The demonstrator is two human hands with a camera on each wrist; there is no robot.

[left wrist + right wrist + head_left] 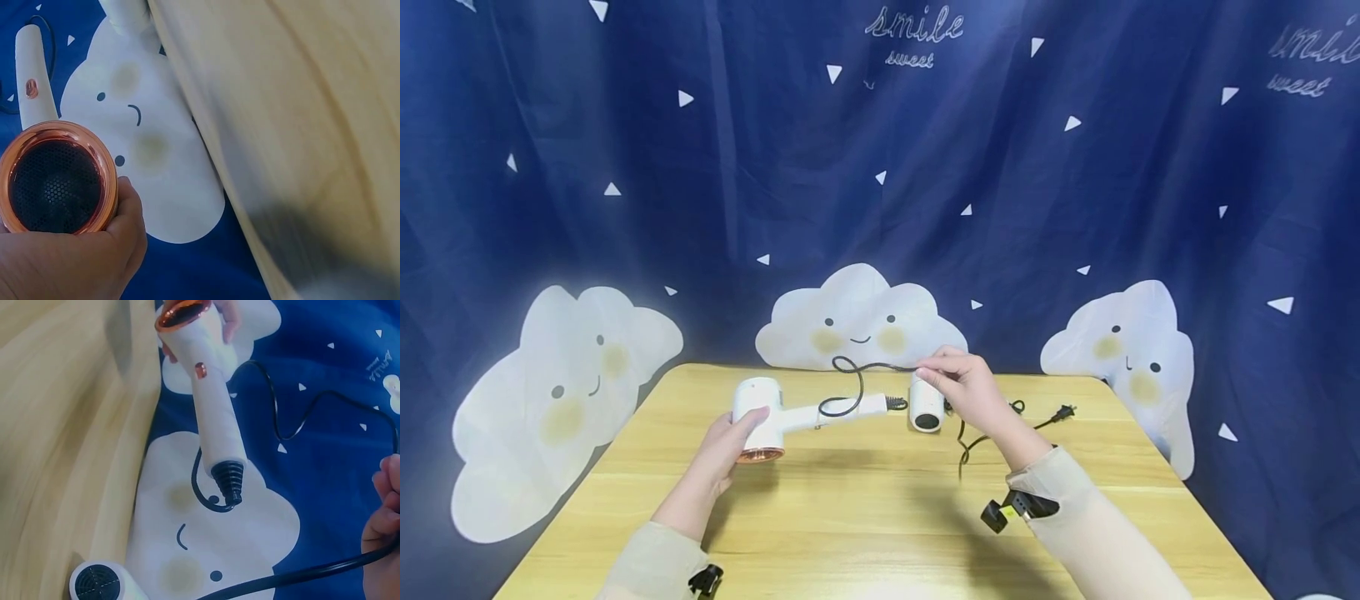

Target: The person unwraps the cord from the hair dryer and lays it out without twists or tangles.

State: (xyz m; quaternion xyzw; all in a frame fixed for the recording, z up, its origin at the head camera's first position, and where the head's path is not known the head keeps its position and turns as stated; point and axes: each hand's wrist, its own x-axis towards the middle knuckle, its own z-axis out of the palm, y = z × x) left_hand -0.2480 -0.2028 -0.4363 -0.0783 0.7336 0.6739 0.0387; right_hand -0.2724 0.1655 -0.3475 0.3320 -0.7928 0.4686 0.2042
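Observation:
My left hand grips a white hair dryer by its barrel, above the table. In the left wrist view its copper rim surrounds a dark mesh. The dryer's handle extends to the right and ends in a ribbed black sleeve. From there a black cord curls past the handle and makes a loop. My right hand pinches this cord between thumb and fingers, in front of a second white dryer-like device with a dark round end. My right hand partly hides that device.
A black plug and loose cord lie to the right on the wooden table. Behind the table's far edge hangs a blue curtain with white clouds.

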